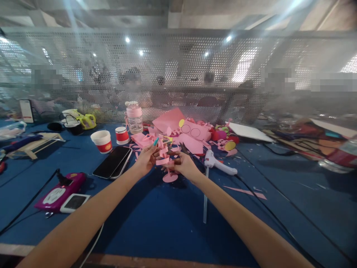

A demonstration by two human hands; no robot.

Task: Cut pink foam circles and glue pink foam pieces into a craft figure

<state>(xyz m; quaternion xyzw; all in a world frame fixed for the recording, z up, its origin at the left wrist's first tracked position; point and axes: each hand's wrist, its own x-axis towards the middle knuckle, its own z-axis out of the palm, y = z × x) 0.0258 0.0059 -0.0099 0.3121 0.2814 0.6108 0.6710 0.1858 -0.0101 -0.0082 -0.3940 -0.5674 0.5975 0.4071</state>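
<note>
Between my two hands I hold a pink paper craft [163, 160] made of curled strips, with a round pink disc [170, 177] at its lower end. My left hand [147, 158] grips its left side, the thumb with a long teal nail pointing up. On the other side, the fingers of my right hand [184, 163] are closed around the craft's lower part, partly hidden. Behind the hands lies a heap of pink paper sheets and scraps [170, 121]. Dark scissors [184, 148] stick out of the heap beside my right hand.
A white glue gun [219, 162] with a clear glue stick lies to the right. Phones [111, 162], paper cups [102, 141], a pink-lidded bottle [134, 117] and a purple power strip [61, 191] stand or lie to the left. A perforated metal screen [178, 74] rises behind the blue table [167, 230].
</note>
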